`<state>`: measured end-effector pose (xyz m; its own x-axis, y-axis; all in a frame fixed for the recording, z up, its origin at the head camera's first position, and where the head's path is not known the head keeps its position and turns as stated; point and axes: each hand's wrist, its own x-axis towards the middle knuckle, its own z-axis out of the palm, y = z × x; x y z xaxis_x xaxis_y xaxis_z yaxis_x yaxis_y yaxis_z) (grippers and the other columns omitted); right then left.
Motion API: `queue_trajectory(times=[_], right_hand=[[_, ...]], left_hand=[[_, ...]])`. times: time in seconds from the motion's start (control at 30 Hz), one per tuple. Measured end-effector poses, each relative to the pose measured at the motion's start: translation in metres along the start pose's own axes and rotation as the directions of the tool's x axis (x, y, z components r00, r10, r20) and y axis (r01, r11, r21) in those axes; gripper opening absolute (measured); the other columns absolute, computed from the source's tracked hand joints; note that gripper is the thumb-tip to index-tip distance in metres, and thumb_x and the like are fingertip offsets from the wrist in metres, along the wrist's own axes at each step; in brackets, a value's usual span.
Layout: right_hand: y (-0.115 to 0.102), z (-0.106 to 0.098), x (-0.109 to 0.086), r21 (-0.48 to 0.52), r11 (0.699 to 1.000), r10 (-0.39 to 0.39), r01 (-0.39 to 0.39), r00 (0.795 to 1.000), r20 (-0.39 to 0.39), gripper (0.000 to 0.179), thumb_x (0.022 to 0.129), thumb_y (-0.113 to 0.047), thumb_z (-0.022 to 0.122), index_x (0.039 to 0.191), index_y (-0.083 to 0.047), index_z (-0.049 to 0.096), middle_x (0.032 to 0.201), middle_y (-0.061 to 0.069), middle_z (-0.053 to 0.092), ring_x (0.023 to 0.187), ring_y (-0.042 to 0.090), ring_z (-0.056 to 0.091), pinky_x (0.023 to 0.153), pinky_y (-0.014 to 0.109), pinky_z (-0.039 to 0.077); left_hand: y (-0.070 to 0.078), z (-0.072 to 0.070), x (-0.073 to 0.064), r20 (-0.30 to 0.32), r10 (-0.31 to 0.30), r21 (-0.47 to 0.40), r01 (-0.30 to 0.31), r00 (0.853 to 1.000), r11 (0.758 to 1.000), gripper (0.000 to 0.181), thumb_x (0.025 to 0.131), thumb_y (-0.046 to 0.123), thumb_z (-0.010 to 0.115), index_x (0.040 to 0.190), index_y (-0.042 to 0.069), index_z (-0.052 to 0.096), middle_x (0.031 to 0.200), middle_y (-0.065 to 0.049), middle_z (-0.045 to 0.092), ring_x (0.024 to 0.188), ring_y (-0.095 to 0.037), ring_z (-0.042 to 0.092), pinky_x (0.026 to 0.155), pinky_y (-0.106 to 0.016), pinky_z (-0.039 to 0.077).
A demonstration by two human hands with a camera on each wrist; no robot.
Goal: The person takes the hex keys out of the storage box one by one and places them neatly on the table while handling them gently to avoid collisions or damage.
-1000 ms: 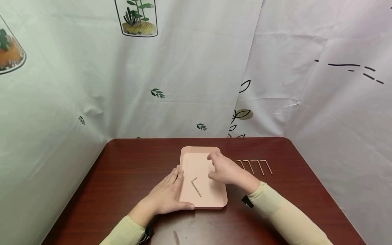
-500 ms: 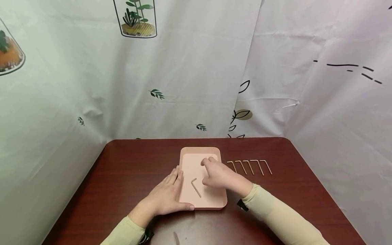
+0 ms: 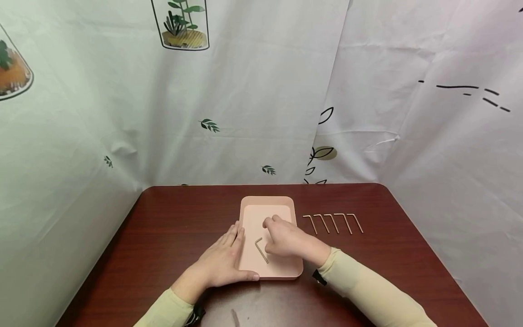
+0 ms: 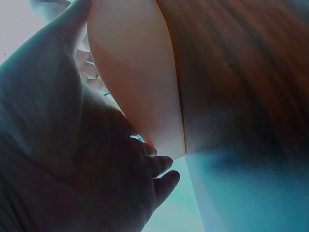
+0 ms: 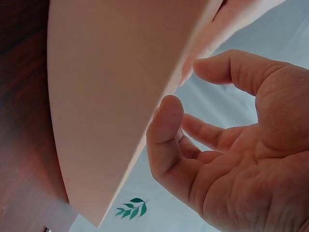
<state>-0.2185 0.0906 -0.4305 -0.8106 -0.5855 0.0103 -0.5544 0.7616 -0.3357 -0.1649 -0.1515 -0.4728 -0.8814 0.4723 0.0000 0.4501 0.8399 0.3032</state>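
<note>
A shallow pink tray (image 3: 267,200) stands on the table with one gold-coloured hex key (image 3: 261,251) lying inside. Along the tray's left side rests my left hand (image 3: 220,263), fingers straight and thumb at the near edge; the left wrist view shows the fingers (image 4: 159,166) against the tray's outer wall (image 4: 140,63). Over the tray's right half reaches my right hand (image 3: 286,240), just right of the hex key. In the right wrist view its thumb (image 5: 217,67) and bent forefinger (image 5: 166,123) are apart, with nothing between them.
To the right of the tray, several more L-shaped hex keys (image 3: 333,223) lie in a row on the dark red table (image 3: 184,218). White printed cloth (image 3: 261,91) hangs behind and at both sides. Dark bands (image 3: 320,277) show at the wrists.
My right hand has moved left and nearer over the tray, toward the hex key, uncovering the leftmost key of the row. The left hand and tray stay put.
</note>
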Motion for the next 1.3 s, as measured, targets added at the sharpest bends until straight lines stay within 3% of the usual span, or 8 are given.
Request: queue_trajectory(times=[0.47, 0.83, 1.3], right_hand=[[-0.009, 0.009, 0.001, -0.025, 1.000, 0.015, -0.014, 0.998, 0.056, 0.049, 0.084, -0.018, 0.087, 0.125, -0.003, 0.067, 0.103, 0.007, 0.061, 0.081, 0.018, 0.059, 0.077, 0.039, 0.058], [-0.013, 0.015, 0.003, -0.049, 0.999, 0.014, -0.010, 0.996, 0.093, 0.035, 0.082, -0.017, 0.086, 0.106, -0.008, 0.062, 0.092, 0.002, 0.053, 0.073, 0.016, 0.053, 0.067, 0.032, 0.050], [-0.015, 0.025, 0.007, -0.109, 0.994, -0.011, 0.024, 0.992, 0.124, 0.030, 0.083, -0.015, 0.083, 0.103, -0.005, 0.064, 0.091, 0.006, 0.055, 0.072, 0.016, 0.054, 0.069, 0.035, 0.054]], left_hand=[[0.000, 0.001, 0.001, -0.003, 0.002, 0.003, -0.002, 1.000, 1.000, 0.139, 0.086, 0.091, 0.068, 0.171, -0.011, 0.026, 0.180, -0.034, 0.016, 0.167, -0.045, 0.024, 0.132, -0.056, 0.032], [0.000, 0.000, 0.001, -0.006, 0.007, 0.003, -0.007, 1.000, 1.000, 0.138, 0.086, 0.090, 0.069, 0.170, -0.012, 0.028, 0.178, -0.036, 0.018, 0.167, -0.046, 0.025, 0.132, -0.057, 0.032], [0.000, 0.000, 0.001, -0.005, 0.008, 0.006, -0.008, 1.000, 1.000, 0.139, 0.086, 0.091, 0.068, 0.171, -0.012, 0.026, 0.179, -0.035, 0.017, 0.167, -0.045, 0.024, 0.132, -0.056, 0.032]])
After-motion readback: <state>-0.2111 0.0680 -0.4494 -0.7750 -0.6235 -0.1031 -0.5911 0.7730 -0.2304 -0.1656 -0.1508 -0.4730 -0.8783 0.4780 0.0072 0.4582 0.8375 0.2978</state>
